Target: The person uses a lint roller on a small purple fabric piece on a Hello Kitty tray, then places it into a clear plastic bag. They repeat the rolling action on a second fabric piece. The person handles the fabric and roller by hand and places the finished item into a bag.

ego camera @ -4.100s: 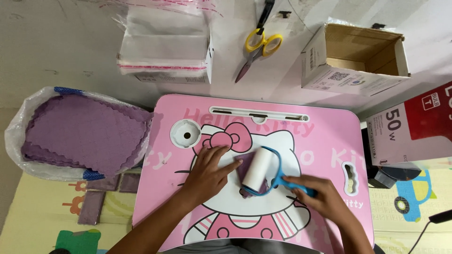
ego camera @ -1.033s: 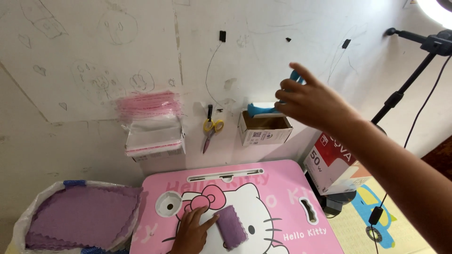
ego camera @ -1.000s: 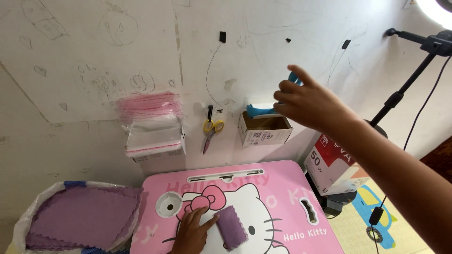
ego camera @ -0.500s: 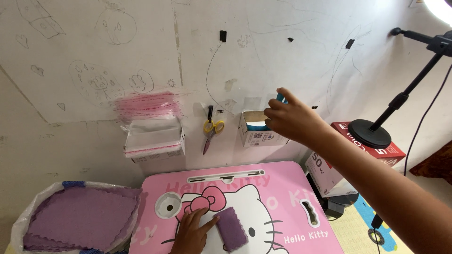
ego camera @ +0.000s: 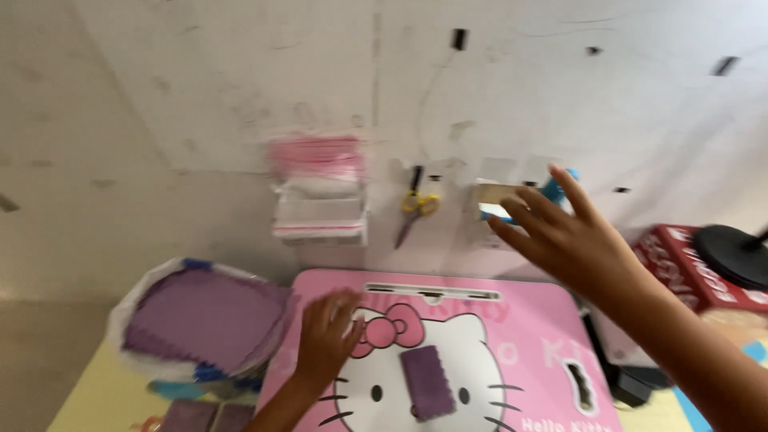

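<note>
One purple scalloped cloth point(ego camera: 426, 381) flat on pink table point(ego camera: 528, 320), left hand point(ego camera: 326, 340) spread empty beside; bagged purple stack point(ego camera: 200, 316) left; red box point(ego camera: 680, 264) right; right hand point(ego camera: 572, 240) splayed, empty, near blurred cardboard box point(ego camera: 500, 196) by wall.

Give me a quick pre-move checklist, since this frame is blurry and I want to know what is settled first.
1. Right hand empty, fingers spread: ok.
2. Blue-handled roller fully down in the cardboard box: cannot tell, hand hides it.
3. Purple cloth piece lying flat on the pink table: ok.
4. Left hand holding that piece down: not ok, it rests beside it.
5. Bag of purple cloths beside the table: ok.
</note>
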